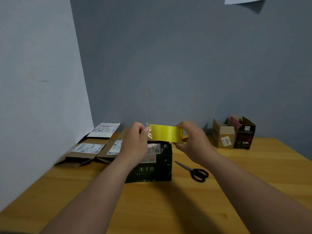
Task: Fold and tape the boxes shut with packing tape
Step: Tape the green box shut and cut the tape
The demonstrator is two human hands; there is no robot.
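A yellow roll of packing tape [166,133] is held up above a dark green box [152,163] with white characters on its front. My right hand [194,141] grips the roll from its right side. My left hand [136,141] pinches the loose clear end of the tape at the roll's left edge. The box stands on the wooden table [168,208], directly below and behind my hands; its top is mostly hidden by them.
Black scissors [194,171] lie on the table right of the box. Several flattened cardboard boxes [87,152] with shipping labels lie at the back left by the wall. A small brown box [222,136] and a dark box [244,135] stand at the back right.
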